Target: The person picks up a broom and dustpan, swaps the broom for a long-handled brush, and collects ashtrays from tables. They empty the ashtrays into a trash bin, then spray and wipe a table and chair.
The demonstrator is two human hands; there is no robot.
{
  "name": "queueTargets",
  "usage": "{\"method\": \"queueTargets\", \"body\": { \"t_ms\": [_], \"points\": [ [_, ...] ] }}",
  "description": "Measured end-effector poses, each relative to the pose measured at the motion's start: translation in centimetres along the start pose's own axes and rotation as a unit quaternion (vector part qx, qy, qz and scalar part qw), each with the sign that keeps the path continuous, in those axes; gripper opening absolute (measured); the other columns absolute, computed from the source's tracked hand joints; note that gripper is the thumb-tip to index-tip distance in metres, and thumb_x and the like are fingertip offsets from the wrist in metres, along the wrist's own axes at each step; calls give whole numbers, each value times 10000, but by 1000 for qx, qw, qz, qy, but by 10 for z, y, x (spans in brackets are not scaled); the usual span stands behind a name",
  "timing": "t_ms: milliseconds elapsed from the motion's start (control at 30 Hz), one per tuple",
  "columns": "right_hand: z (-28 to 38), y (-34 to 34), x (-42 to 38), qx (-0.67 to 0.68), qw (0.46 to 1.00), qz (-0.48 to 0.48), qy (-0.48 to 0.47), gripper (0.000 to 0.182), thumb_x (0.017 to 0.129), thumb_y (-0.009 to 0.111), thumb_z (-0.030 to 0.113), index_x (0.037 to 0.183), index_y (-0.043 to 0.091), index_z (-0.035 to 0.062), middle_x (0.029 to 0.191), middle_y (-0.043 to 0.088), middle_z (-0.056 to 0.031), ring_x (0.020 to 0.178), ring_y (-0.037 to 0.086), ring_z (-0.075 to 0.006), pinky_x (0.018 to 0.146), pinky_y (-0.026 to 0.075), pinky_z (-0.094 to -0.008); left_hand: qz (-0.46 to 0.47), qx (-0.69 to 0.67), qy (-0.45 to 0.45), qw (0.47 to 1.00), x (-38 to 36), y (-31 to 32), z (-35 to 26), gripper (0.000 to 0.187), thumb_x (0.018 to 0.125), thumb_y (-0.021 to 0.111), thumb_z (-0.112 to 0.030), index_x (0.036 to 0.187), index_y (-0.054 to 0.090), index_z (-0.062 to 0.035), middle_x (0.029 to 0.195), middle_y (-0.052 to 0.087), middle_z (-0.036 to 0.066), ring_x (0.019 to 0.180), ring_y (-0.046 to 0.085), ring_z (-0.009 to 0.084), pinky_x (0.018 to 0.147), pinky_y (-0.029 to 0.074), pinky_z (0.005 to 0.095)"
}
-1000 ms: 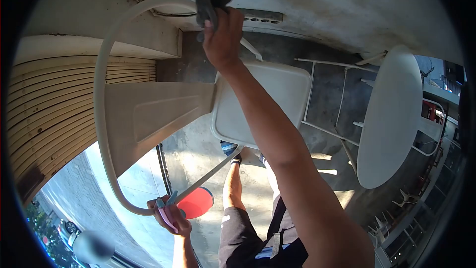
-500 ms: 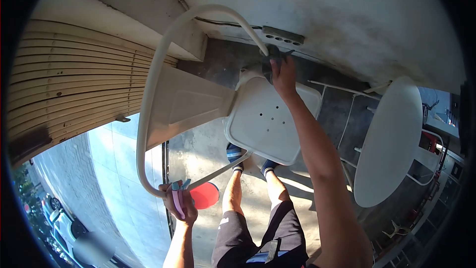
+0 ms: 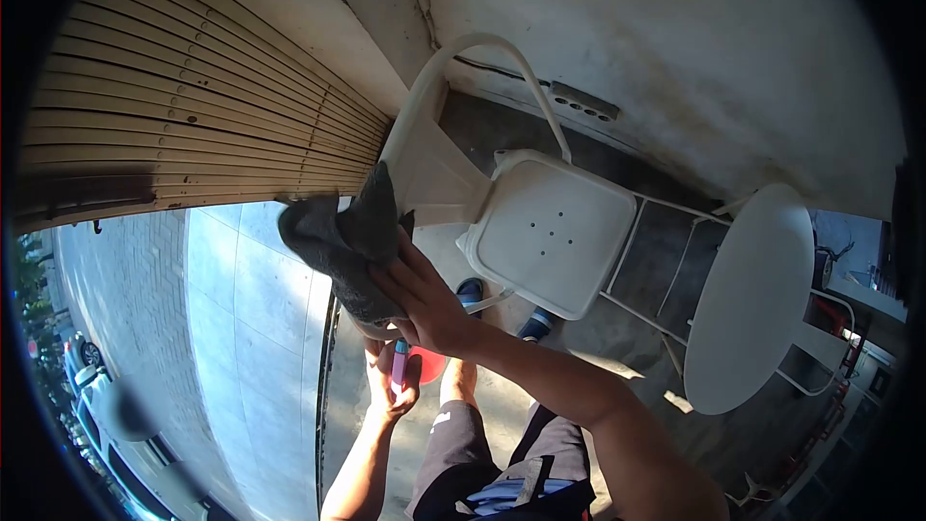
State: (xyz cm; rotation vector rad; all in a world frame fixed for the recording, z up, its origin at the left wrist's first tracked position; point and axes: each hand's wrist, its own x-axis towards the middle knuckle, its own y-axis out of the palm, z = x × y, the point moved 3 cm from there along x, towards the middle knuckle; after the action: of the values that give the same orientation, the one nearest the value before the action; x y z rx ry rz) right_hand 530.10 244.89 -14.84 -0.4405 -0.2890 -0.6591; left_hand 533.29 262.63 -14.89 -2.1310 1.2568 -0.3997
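A white chair [image 3: 558, 232] with a perforated seat and a looped tube frame stands in front of me. My right hand [image 3: 432, 309] is closed on a dark grey cloth [image 3: 352, 256], which lies over the near-left part of the loop and covers much of it. Just below the cloth, my left hand [image 3: 391, 381] is closed around a slim pink-and-teal object [image 3: 399, 367] whose kind I cannot make out. Its fingers are up at the chair's tube, and the cloth partly hides that contact. Behind this hand a red round thing [image 3: 430, 365] shows.
A white oval tabletop [image 3: 752, 299] stands on edge at the right, with thin metal legs beside it. A slatted shutter [image 3: 193, 106] is at the left. On the wall base sits a socket strip [image 3: 584, 101]. Outside, a car [image 3: 106, 425] is parked beyond the paving.
My right hand has brought the cloth from the far end of the loop down to its near-left part, beside my left hand. The view has shifted, so the chair appears farther right.
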Motion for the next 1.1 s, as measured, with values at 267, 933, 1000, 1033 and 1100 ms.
{"method": "queueTargets", "body": {
  "t_ms": [267,933,1000,1033,1100],
  "points": [
    [-9,-9,48,-49,955,-257,138,374,793,591,15,1158,517,-12,1105,459,-251,916,527,-437,769,445,-489,-71,-215,-46,973,-49,-40,-8,344,835,592,-238,1088,537,-12,1486,173,292,1291,369,467,923,473,548],
    [6,-49,-29,-73,955,-224,178,310,911,518,139,1176,501,-21,1211,416,-226,1079,456,-393,940,375,-425,-82,-220,-124,964,-67,-65,10,536,833,625,-444,1095,509,9,1463,265,271,1308,364,431,952,452,512],
    [6,-17,26,7,955,-280,93,363,865,565,144,1171,496,-39,1259,375,-254,1159,400,-436,976,365,-468,-76,-219,-139,963,-66,-60,7,576,828,624,-460,1105,484,25,1459,261,271,1314,346,438,937,465,519],
    [-2,-7,43,74,945,-312,72,363,832,589,119,1149,516,-42,1318,329,-272,1221,358,-463,1002,360,-482,-80,-224,-146,960,-66,-58,5,587,827,623,-463,1109,474,30,1460,256,272,1318,337,441,933,467,524],
    [-43,1,39,-17,944,-323,60,413,780,604,92,1150,493,-56,1290,353,-275,1195,367,-469,992,364,-489,-79,-210,-149,963,-63,-56,7,600,829,618,-465,1119,454,34,1466,243,267,1325,323,441,935,463,530]
  ]
}}
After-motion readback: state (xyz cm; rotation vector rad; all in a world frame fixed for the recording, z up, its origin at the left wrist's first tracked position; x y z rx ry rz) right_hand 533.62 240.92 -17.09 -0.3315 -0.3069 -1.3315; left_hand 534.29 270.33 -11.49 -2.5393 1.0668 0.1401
